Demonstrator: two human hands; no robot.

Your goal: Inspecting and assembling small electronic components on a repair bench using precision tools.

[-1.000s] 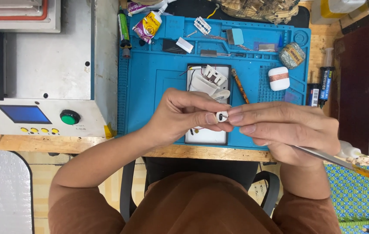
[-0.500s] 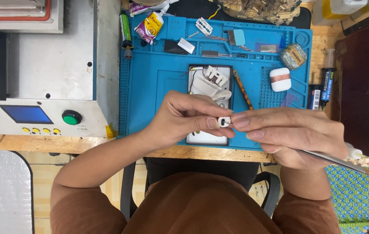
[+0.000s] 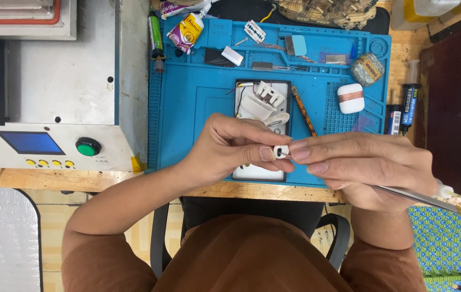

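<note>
Head view, left hand (image 3: 225, 148) pinching small white earbud (image 3: 281, 152), right hand (image 3: 366, 167) touching, mat (image 3: 187, 108) edge below.

Left hand (image 3: 225, 148) pinches a small white earbud (image 3: 281, 151) (right hand (image 3: 366, 167) holding tweezers (image 3: 425, 199)) over blue mat (image 3: 187, 108)

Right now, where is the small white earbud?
In the head view, the small white earbud is pinched between left hand and right hand, above the blue mat's near edge.

Blue screen (image 3: 30, 143), yellow-purple tube (image 3: 185, 31)
</note>
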